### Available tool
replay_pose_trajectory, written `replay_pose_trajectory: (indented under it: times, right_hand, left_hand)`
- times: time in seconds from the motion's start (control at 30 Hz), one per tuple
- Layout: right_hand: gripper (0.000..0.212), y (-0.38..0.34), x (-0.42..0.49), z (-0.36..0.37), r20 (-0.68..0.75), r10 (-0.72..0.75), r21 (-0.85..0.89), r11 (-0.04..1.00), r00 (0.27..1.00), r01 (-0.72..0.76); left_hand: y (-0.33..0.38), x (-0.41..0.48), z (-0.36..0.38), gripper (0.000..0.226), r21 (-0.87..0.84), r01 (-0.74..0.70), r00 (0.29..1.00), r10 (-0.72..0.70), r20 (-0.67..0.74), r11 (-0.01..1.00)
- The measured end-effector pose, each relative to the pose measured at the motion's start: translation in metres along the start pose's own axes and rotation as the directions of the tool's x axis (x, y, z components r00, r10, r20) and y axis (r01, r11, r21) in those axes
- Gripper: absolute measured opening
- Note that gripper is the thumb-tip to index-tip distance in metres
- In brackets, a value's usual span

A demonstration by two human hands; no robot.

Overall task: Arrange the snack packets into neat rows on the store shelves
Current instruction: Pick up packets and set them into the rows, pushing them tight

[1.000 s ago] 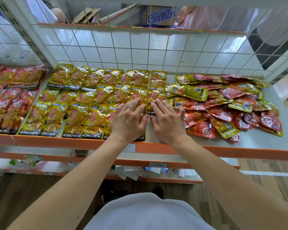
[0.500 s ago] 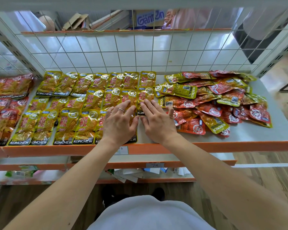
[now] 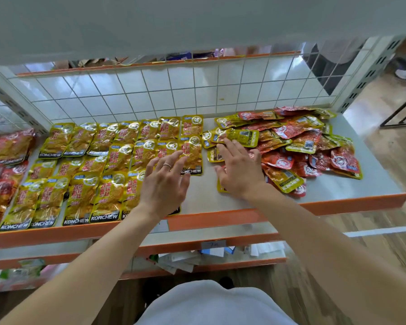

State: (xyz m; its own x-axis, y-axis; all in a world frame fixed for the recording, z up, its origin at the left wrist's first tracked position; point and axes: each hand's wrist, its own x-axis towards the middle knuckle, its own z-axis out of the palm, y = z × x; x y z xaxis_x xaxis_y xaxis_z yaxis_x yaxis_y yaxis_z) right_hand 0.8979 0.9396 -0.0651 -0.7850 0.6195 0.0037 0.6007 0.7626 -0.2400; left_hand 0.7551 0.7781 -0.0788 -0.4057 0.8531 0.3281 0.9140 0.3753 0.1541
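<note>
Yellow KONCHEW snack packets (image 3: 108, 165) lie in overlapping rows across the left and middle of the grey shelf (image 3: 352, 184). A loose heap of red and yellow packets (image 3: 298, 146) covers the shelf's right half. My left hand (image 3: 164, 184), with a ring on it, lies flat with spread fingers on the right end of the front yellow row. My right hand (image 3: 239, 170) is spread flat at the left edge of the heap, fingertips touching a yellow packet (image 3: 244, 137) and palm over another packet near the front.
Red packets (image 3: 2, 174) are stacked on the neighbouring shelf section at far left. A white wire grid (image 3: 174, 95) backs the shelf. An orange lip (image 3: 220, 219) runs along the front edge. A lower shelf (image 3: 197, 256) holds papers. A bare grey strip separates the rows and the heap.
My right hand has moved right, from the end of the yellow rows to the edge of the mixed heap. My left hand stays on the yellow rows. The camera has tilted down.
</note>
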Motion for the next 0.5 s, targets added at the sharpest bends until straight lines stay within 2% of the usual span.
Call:
replay_pose_trajectory:
  times: [0.07,0.13,0.4,0.5]
  right_hand:
    - [0.061,0.009,0.007,-0.005,0.092,0.0,-0.072,0.997,0.996,0.007]
    - [0.062,0.014,0.008,-0.01,0.126,-0.022,-0.101,0.994,0.992,0.035]
    - [0.058,0.029,-0.023,-0.011,0.087,-0.019,-0.073,0.997,0.996,0.026]
    - [0.057,0.039,-0.034,-0.011,0.051,-0.036,-0.072,0.997,0.998,0.039]
  left_hand:
    - [0.013,0.016,0.002,0.05,0.015,-0.042,0.998,0.041,0.054,0.999]
    - [0.026,0.037,0.002,0.05,0.023,-0.048,0.992,0.045,0.122,0.999]
    - [0.05,0.106,0.021,0.061,0.195,-0.078,0.936,0.004,0.353,0.978]
    - [0.055,0.114,0.026,0.063,0.203,-0.072,0.928,-0.009,0.373,0.976]
